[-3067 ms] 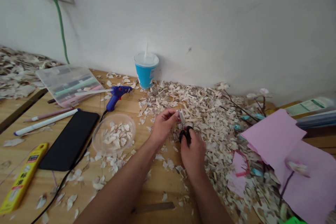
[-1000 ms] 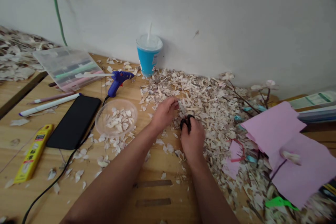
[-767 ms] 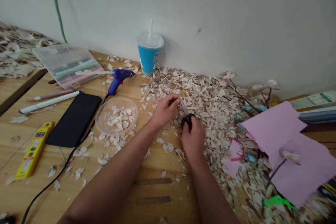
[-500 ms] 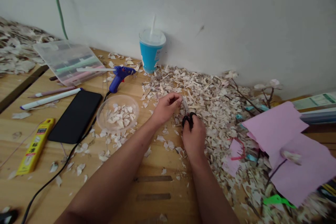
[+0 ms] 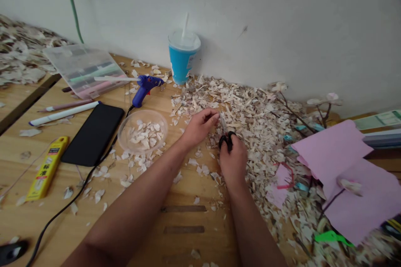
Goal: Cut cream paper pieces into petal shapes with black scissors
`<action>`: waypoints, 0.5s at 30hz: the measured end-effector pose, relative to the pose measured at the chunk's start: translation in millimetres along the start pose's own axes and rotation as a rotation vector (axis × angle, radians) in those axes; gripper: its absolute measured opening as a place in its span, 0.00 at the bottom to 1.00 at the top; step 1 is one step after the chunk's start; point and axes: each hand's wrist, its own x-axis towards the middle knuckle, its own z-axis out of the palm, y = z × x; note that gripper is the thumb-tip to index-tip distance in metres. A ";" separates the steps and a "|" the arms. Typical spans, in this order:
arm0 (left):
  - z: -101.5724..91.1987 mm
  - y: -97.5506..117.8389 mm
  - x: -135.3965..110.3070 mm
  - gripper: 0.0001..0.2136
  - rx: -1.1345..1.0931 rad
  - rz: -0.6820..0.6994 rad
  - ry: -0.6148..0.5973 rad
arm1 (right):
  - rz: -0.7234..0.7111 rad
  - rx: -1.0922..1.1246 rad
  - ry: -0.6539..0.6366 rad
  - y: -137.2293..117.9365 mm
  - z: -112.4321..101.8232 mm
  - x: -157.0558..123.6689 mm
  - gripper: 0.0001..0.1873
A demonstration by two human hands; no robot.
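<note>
One light wooden table fills the lower frame, its centre and right buried in a heap of pale paper scraps. Two pink paper sheets lie at right. At upper left, one clear plastic case holds coloured pens. One black phone lies left of centre, beside one clear round bowl holding white petal-shaped cuttings. One blue cup with lid and straw stands at the wall; its label is unreadable. One blue glue gun lies nearby. One yellow box at lower left bears illegible print. Centre frame, the right hand grips small black-handled scissors; the left hand pinches a tiny scrap at the blades.
</note>
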 end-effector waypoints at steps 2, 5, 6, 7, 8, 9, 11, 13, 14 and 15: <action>-1.7 0.7 -0.1 0.10 0.082 0.031 -0.004 | 0.000 -0.006 0.000 -0.2 -0.2 0.0 0.17; -3.2 2.0 -0.5 0.10 0.182 0.073 0.014 | -0.008 -0.003 -0.006 -0.1 -1.0 0.2 0.16; -3.4 2.3 -0.8 0.09 0.204 0.081 0.024 | -0.010 -0.001 -0.013 0.0 -1.4 0.3 0.16; -3.5 2.6 -1.0 0.09 0.222 0.088 0.031 | -0.011 0.000 -0.022 0.0 -1.7 0.4 0.16; -3.6 2.7 -1.3 0.09 0.236 0.094 0.033 | -0.010 -0.002 -0.028 0.0 -2.0 0.5 0.16; -3.7 2.8 -1.5 0.09 0.245 0.104 0.035 | -0.009 -0.005 -0.030 -0.1 -2.1 0.6 0.16; -3.7 2.6 -1.8 0.08 0.256 0.126 0.039 | -0.008 -0.010 -0.023 -0.1 -2.2 0.8 0.16; -3.6 1.3 -1.6 0.08 0.255 0.136 0.046 | -0.011 -0.009 -0.014 0.1 -1.9 0.8 0.16; -3.3 0.3 -1.3 0.07 0.240 0.128 0.048 | -0.012 -0.006 -0.012 0.3 -1.7 0.8 0.16; -2.9 -1.1 -0.9 0.07 0.207 0.107 0.049 | -0.011 -0.002 -0.012 0.6 -1.5 0.9 0.16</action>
